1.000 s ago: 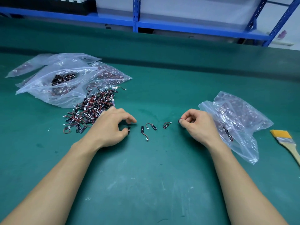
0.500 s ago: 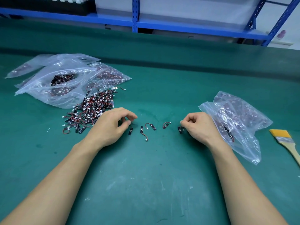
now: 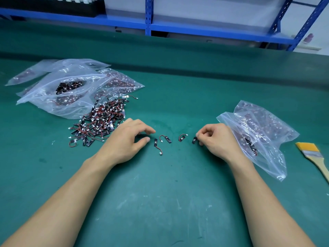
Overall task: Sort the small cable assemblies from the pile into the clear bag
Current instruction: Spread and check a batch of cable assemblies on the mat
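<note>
Left hand (image 3: 124,141): fingers loosely curled, thumb and forefinger apart, tips low over the tabletop (image 3: 169,202); they hold nothing.

Right hand (image 3: 219,139): fingers curled tight, thumb and forefinger tips closed on the end of one cable assembly (image 3: 194,140), which rests on the tabletop at the left of that hand (the contact is small and partly hidden by the thumb).

Three loose assemblies (image 3: 167,139) lie in a row between the two hands, each apart from the others. The leftmost lies just beside the left thumb, not touching it.

The pile (image 3: 99,125) lies on the tabletop behind the left hand, its near edge hidden by the knuckles.

The clear bag (image 3: 267,132) lies just right of the right hand. It holds assemblies, most blurred to a reddish haze through the plastic, a few dark ones plain near its lower side. Several stacked bags (image 3: 58,97) behind the pile also hold assemblies; their count cannot be told.

A brush (image 3: 310,151) lies right of the clear bag, its handle cut off by the frame edge.
</note>
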Motion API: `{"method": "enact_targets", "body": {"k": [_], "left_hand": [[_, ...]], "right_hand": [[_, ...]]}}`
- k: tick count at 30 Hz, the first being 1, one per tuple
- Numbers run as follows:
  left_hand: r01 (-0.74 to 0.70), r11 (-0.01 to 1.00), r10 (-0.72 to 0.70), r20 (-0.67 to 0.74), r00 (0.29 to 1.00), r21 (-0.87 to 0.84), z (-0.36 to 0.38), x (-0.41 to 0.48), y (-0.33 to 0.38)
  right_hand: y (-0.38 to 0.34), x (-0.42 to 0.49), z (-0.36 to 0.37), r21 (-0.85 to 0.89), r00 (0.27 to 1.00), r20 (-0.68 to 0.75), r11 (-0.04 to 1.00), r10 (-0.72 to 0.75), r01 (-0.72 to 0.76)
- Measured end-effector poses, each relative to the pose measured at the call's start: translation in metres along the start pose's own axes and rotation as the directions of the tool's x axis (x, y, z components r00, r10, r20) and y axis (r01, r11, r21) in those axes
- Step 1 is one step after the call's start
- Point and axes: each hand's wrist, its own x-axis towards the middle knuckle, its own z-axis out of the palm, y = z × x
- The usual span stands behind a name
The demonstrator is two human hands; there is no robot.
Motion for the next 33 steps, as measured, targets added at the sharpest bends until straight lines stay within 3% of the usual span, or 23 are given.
{"method": "enact_targets", "body": {"k": [7, 10, 17, 21, 25, 33], "left_hand": [[-0.117, 0.984, 0.087, 0.21, 0.974, 0.135, 0.018, 0.0, 0.027], [-0.135, 0.973, 0.092, 0.224, 0.97, 0.187, 0.021, 0.0, 0.031], [-0.181, 0.982, 0.162, 0.26, 0.952, 0.05, 0.013, -0.002, 0.036], [-0.16, 0.987, 0.158, 0.166, 0.973, 0.001, 0.004, -0.001, 0.032], [-0.093, 0.996, 0.093, 0.026, 0.995, -0.004, -0.005, -0.001, 0.023], [-0.019, 1.0, 0.018, -0.098, 0.995, -0.009, -0.013, -0.002, 0.012]], "right_hand": [[-0.001, 0.0, 0.004, 0.017, 0.999, -0.008, 0.998, -0.054, 0.054], [-0.002, 0.0, 0.007, 0.045, 0.998, -0.033, 0.997, -0.062, 0.064], [-0.011, -0.005, 0.016, -0.029, 0.969, -0.006, 0.969, -0.246, 0.246], [-0.016, -0.007, 0.017, -0.064, 0.947, 0.053, 0.946, -0.316, 0.319], [-0.016, -0.01, 0.017, 0.013, 0.922, 0.115, 0.929, -0.369, 0.37], [-0.008, -0.007, 0.012, 0.093, 0.941, 0.072, 0.942, -0.33, 0.323]]}}
